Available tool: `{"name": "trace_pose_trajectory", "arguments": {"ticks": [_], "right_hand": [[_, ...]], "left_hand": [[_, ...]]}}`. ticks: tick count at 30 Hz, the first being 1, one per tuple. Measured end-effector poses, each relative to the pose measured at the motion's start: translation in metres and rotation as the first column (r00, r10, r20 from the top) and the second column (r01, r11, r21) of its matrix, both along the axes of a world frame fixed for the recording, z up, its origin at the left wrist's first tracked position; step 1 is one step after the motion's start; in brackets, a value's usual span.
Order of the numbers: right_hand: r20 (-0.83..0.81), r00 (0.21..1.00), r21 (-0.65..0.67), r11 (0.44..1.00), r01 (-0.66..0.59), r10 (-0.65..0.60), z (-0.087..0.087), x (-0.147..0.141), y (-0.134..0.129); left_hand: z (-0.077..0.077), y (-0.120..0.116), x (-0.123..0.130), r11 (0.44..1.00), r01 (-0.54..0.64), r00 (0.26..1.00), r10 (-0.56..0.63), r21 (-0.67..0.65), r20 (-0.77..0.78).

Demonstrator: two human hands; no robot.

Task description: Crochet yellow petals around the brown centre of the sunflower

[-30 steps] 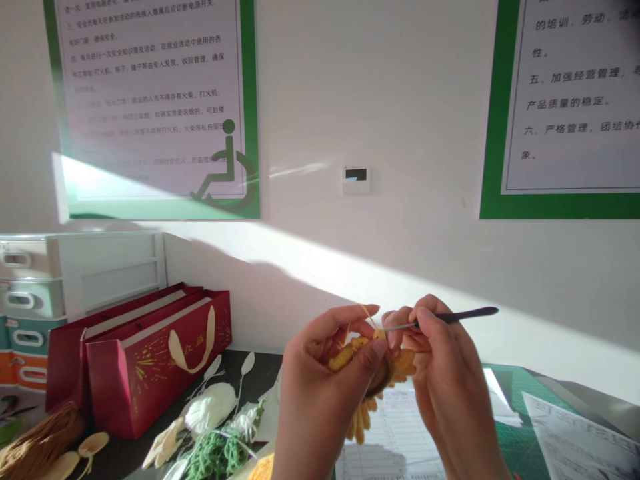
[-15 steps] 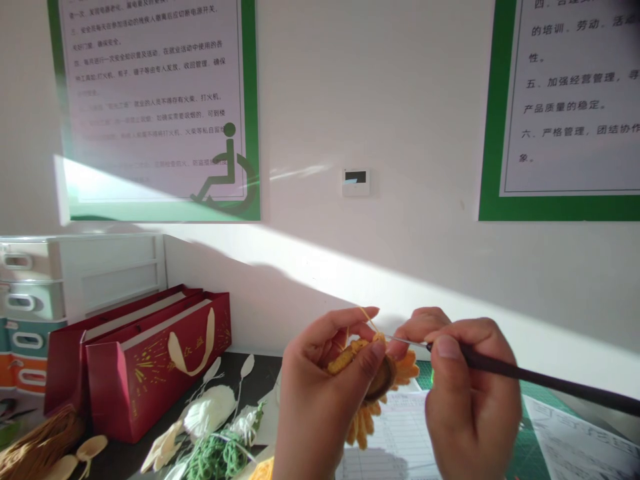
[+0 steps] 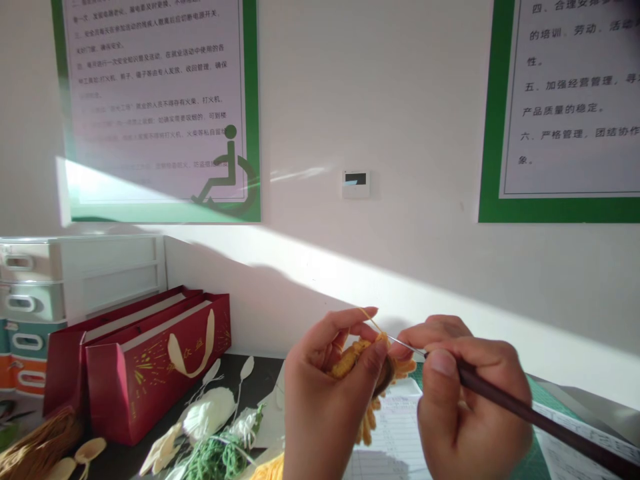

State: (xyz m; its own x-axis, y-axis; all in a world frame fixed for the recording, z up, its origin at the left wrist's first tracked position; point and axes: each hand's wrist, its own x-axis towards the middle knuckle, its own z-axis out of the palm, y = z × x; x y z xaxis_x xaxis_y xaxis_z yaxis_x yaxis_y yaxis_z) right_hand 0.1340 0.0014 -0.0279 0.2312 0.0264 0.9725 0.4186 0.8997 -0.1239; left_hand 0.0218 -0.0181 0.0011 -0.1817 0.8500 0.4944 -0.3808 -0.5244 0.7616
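My left hand [image 3: 330, 387] is closed on a yellow-orange crocheted piece [image 3: 367, 423] with petal-like loops and a brown middle, partly hidden behind the thumb. A yellow yarn strand [image 3: 371, 320] runs over the raised left index finger down to the piece. In my right hand [image 3: 473, 393] is a crochet hook [image 3: 520, 407] with a dark handle, held between thumb and fingers. Its thin metal shaft reaches left to the top edge of the piece, by the left thumb tip. The right index finger rests close to the shaft.
Red gift bags [image 3: 160, 363] and stacked drawers [image 3: 33, 300] stand at the left. White yarn [image 3: 209, 413], green yarn [image 3: 217, 457] and yellow yarn [image 3: 270, 469] lie left of my hands. Papers [image 3: 387, 433] rest on a green mat [image 3: 550, 393] beneath them.
My right hand has tilted, so the hook's handle slopes down more steeply to the right. My left hand and the crocheted piece have shifted slightly to the right.
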Motion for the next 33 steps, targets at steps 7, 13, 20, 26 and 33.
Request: {"name": "trace_pose_trajectory", "arguments": {"ticks": [7, 13, 20, 26, 33], "right_hand": [[0.210, 0.973, 0.062, 0.994, 0.085, -0.097, 0.008, 0.007, -0.003], [0.192, 0.979, 0.063, 0.996, 0.060, -0.071, 0.012, 0.008, -0.004], [0.283, 0.878, 0.244, 0.915, 0.323, -0.385, 0.009, 0.012, -0.004], [0.259, 0.883, 0.253, 0.909, 0.330, -0.393, 0.013, 0.009, -0.005], [0.207, 0.944, 0.263, 0.944, 0.198, -0.256, 0.007, 0.005, 0.004]], "left_hand": [[-0.002, 0.002, 0.000, 0.978, -0.188, 0.980, 0.193, 0.086, -0.058], [-0.001, 0.003, -0.004, 0.976, -0.194, 0.975, 0.203, 0.099, -0.094], [-0.001, -0.001, 0.005, 0.970, -0.231, 0.973, 0.231, 0.076, -0.003], [0.001, 0.001, -0.001, 0.997, -0.079, 0.996, 0.079, 0.014, 0.035], [0.003, 0.005, -0.004, 0.995, 0.077, 0.992, -0.070, -0.062, 0.106]]}}
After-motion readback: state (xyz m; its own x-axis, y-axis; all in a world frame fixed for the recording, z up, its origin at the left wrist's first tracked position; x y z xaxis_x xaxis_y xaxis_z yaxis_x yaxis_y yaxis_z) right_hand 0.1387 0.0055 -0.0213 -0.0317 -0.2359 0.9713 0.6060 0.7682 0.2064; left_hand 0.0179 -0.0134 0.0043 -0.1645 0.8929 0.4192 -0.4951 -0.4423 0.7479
